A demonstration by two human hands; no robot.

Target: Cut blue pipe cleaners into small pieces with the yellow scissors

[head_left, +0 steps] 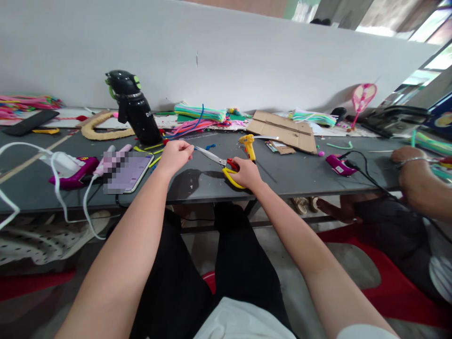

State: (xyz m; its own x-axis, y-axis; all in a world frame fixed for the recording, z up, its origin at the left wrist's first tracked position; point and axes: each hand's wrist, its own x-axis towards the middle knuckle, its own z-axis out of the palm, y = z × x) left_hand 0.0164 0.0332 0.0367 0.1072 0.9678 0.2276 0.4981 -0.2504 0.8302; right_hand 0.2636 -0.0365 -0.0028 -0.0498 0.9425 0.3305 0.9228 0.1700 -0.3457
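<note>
My right hand (pixel 248 173) is closed around the yellow and red handles of a pair of scissors (pixel 213 156). Their blades are slightly parted and point left, toward my other hand. My left hand (pixel 176 156) pinches a short blue pipe cleaner (pixel 194 148), with its end at the blade tips; most of it is hidden by the fingers. Small blue clippings (pixel 210 146) lie on the grey table behind the blades. A yellow glue gun (pixel 249 145) stands just behind my right hand. Yellow pipe cleaner pieces (pixel 154 161) lie beside my left wrist.
A black bottle (pixel 138 113) stands at the left, behind a phone (pixel 136 172) and a purple power strip (pixel 76 173) with white cables. Cardboard (pixel 282 132) and pipe cleaner bundles (pixel 201 112) line the wall. At right, another person's arm (pixel 420 179) rests near a second purple strip (pixel 341 165).
</note>
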